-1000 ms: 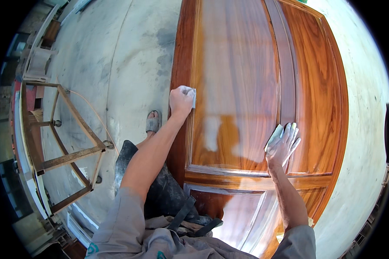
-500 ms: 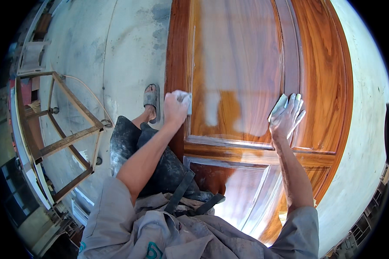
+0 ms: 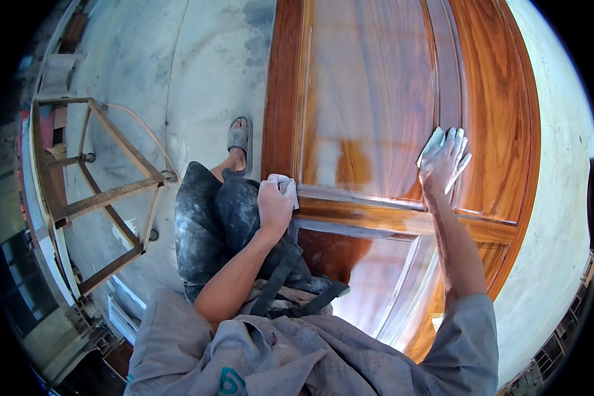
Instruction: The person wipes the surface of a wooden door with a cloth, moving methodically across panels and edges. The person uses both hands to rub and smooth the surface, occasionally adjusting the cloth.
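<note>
A glossy reddish-brown wooden door [image 3: 369,86] with raised mouldings lies in front of me. Closed around a pale grey piece of sandpaper [image 3: 293,193], my left hand [image 3: 275,208] is at the door's left edge, level with the cross rail. Fingers stretched and slightly spread, my right hand [image 3: 444,162] rests flat on the moulding right of the big upper panel. Beside its thumb a second pale sheet [image 3: 431,144] shows, partly covered by the palm. White dust coats the fingers of both hands.
Left of the door, a wooden frame stand [image 3: 105,198] on casters stands on the pale concrete floor [image 3: 211,59], a thin cord beside it. My sandalled foot [image 3: 239,142] and dusty dark trouser leg [image 3: 208,218] are close to the door's left edge.
My left hand has moved toward me along the door's left edge, still gripping the sandpaper. The right hand keeps its place on the moulding. The whole view has shifted slightly.
</note>
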### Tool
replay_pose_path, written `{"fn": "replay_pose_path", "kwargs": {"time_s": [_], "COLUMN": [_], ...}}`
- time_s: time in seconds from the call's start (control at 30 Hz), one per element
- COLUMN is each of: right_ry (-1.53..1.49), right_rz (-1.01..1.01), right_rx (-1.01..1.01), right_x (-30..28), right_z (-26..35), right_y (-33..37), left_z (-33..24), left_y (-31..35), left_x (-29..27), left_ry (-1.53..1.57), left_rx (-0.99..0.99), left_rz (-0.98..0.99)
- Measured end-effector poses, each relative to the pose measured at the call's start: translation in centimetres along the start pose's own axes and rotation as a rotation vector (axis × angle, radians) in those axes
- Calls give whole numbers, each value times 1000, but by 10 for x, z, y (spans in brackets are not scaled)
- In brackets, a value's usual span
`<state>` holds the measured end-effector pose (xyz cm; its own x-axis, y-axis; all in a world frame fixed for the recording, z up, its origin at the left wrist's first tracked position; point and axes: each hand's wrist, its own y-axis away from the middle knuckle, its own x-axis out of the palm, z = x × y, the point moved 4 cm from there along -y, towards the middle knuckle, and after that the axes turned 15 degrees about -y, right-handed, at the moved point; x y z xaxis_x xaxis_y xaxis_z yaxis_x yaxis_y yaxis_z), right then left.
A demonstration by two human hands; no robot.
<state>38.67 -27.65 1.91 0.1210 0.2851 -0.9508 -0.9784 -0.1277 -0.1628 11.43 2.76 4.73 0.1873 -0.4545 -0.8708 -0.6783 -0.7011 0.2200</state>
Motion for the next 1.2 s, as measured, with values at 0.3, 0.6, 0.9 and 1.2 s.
{"fn": "replay_pose_path", "kwargs": {"time_s": [0.3, 0.6, 0.9, 1.2], "right_ry": [-39, -62, -99, -47], "right_rz": [11, 5, 32, 18], "right_rx": [-15, -21, 20, 12], "right_x": [2, -9, -3, -1], "right_z": [12, 4, 13, -3], "right_y": [1, 2, 2, 10], "left_z": [-39, -42, -157, -35], "left_y": [-115, -108, -399, -114], "left_x": [-1, 13, -6, 0], "left_ry": [-146, -83, -313, -261], "left_rx": [282, 191, 382, 304], "left_rz": [-189, -153, -165, 107]}}
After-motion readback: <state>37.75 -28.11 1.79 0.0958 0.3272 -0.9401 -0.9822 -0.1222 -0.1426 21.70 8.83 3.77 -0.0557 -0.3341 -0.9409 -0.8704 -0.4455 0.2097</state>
